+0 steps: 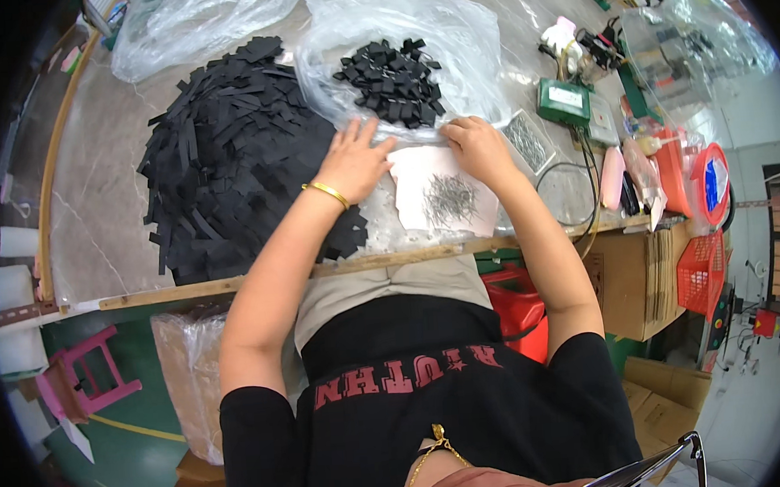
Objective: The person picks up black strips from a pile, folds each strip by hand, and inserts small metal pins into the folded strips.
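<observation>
My left hand is open, its fingers spread at the near edge of a clear plastic bag, beside a large heap of black fabric strips. Across from it, my right hand has its fingers curled together on the bag's near rim. Inside the bag lies a smaller pile of folded black pieces. Between my wrists, a pale pink sheet carries a scatter of thin metal pins or wires; their exact kind is too small to tell.
More clear plastic lies at the back left. To the right stand a green box with cables, a clear tray of thin metal pieces, and a red basket. The table's wooden front edge runs before me.
</observation>
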The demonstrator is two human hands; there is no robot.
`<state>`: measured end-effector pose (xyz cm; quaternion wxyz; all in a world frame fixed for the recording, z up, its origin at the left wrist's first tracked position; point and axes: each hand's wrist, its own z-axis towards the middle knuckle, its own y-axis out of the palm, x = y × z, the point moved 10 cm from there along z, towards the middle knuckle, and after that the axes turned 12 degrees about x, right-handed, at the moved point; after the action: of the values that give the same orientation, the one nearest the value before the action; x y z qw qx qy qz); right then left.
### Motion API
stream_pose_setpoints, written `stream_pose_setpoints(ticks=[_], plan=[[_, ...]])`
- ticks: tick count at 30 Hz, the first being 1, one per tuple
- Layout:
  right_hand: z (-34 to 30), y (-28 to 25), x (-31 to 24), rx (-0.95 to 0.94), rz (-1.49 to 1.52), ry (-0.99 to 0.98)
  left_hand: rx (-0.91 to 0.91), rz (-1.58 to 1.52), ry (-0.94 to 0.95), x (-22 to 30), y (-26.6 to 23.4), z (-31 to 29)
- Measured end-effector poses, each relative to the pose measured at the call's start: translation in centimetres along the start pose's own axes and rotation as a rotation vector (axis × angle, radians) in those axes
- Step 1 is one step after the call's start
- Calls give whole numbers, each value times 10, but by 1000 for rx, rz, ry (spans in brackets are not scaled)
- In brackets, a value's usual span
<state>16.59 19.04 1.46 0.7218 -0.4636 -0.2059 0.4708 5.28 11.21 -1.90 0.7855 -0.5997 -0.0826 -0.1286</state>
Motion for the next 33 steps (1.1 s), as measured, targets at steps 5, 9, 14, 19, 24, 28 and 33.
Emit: stream_pose_setpoints(ticks=[5,9,14,19,24,28,33], plan=[[-17,-60,-4,230,121,89,119,35,-6,11,-21,-16],[-43,-60,-1,-52,267,402,231,-160,72,59,-50,-33],[-93,-71,16,-69,-38,538,125,-190,176,90,-27,-57],[-119,-55,18,-148,79,624,14,-115,129,83,-16,-71],[-117,-46,11,-61,298,677,0,-48,109,81,-20,-77],[-94,-58,-9,20,271,514,51,-107,39,71,-31,-80],[-63,-49,-41,-12,347,246,403,-244,-38,54,-75,-77]])
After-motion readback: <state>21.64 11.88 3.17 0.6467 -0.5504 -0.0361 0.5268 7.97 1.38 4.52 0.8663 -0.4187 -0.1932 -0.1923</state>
